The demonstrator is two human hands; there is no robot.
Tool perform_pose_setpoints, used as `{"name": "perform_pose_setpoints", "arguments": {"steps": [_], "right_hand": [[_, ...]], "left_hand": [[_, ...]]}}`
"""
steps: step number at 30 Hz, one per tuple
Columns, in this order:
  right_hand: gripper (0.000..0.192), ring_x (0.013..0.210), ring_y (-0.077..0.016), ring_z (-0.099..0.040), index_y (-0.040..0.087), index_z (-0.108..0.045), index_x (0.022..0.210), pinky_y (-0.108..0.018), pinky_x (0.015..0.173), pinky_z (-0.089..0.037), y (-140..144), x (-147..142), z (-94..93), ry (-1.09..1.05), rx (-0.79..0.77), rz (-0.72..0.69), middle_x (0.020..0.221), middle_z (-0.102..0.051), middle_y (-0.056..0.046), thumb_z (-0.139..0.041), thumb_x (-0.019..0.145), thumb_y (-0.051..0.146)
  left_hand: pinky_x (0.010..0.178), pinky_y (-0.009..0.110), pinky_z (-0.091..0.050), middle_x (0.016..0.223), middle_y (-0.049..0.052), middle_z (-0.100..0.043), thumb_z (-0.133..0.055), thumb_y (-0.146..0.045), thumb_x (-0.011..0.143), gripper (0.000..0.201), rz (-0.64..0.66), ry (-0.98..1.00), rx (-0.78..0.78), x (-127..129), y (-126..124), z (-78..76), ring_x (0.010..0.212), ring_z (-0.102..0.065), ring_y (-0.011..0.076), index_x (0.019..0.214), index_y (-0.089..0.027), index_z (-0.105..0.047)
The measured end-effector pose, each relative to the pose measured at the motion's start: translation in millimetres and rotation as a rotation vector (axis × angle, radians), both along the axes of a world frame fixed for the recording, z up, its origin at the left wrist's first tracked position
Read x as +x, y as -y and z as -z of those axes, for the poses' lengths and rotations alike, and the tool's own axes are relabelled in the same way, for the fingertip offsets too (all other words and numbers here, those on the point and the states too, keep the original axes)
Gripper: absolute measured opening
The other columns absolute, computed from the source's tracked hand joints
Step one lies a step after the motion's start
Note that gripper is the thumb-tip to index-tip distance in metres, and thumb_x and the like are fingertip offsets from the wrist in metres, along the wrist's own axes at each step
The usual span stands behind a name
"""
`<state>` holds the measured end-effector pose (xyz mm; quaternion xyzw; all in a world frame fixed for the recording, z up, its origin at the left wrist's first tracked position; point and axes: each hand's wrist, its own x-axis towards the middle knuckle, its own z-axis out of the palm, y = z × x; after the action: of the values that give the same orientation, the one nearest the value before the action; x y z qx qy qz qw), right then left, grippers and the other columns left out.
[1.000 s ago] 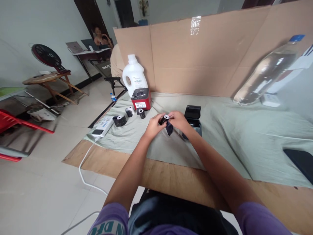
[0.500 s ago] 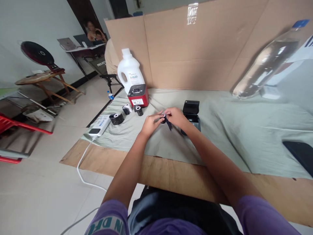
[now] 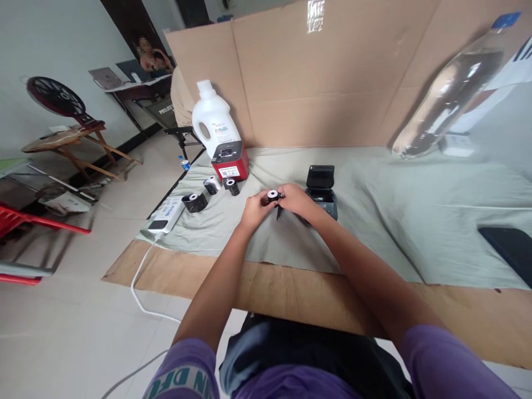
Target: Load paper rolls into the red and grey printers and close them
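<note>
Between both hands is a small paper roll (image 3: 272, 194), dark on its outside with a white end, and a dark loose strip hangs down from it. My left hand (image 3: 254, 212) is closed around the roll's left side. With its fingers pinched at the right side, my right hand (image 3: 294, 199) grips the same roll near the strip. Just right of that hand stands a small dark printer (image 3: 328, 206) with its lid raised, partly covered by the right wrist. More rolls lie to the left: a wide black roll (image 3: 195, 203), a white-and-black roll (image 3: 212, 185) and a small black roll (image 3: 233, 188).
A red-and-black box (image 3: 230, 166) stands before a white jug (image 3: 216, 122). At the left edge lies a white power strip (image 3: 167, 215) with its cable. A large clear bottle (image 3: 453, 94) leans against the cardboard (image 3: 332, 83). A black phone (image 3: 509, 249) lies at right.
The roll has turned so its white end faces up, and the hanging strip has swung to the left. The camera view has shifted slightly.
</note>
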<state>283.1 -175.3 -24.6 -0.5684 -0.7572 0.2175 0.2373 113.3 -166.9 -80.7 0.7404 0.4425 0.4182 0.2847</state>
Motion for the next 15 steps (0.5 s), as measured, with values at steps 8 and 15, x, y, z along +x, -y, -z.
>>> {"name": "perform_pose_setpoints", "arguments": {"steps": [8, 15], "right_hand": [[0.015, 0.069, -0.0187, -0.057, 0.021, -0.058, 0.068, -0.028, 0.059, -0.03, 6, -12, 1.6, -0.048, 0.051, -0.042, 0.072, -0.065, -0.005, -0.063, 0.073, 0.007], [0.01, 0.065, -0.0141, -0.051, 0.018, -0.06, 0.074, -0.026, 0.061, -0.032, 4, -10, 3.1, -0.129, 0.044, -0.06, 0.07, -0.062, 0.0, -0.06, 0.082, 0.023]], "left_hand": [[0.077, 0.031, -0.046, 0.087, 0.004, -0.063, -0.066, -0.025, 0.082, 0.01, -0.121, -0.276, 0.329, -1, 8, -17.9, 0.086, -0.057, 0.0204, 0.082, -0.02, -0.058], [0.084, 0.036, -0.047, 0.095, 0.007, -0.066, -0.064, -0.031, 0.088, 0.012, -0.043, -0.327, 0.392, -12, 8, -26.4, 0.094, -0.059, 0.0239, 0.093, -0.021, -0.064]]}}
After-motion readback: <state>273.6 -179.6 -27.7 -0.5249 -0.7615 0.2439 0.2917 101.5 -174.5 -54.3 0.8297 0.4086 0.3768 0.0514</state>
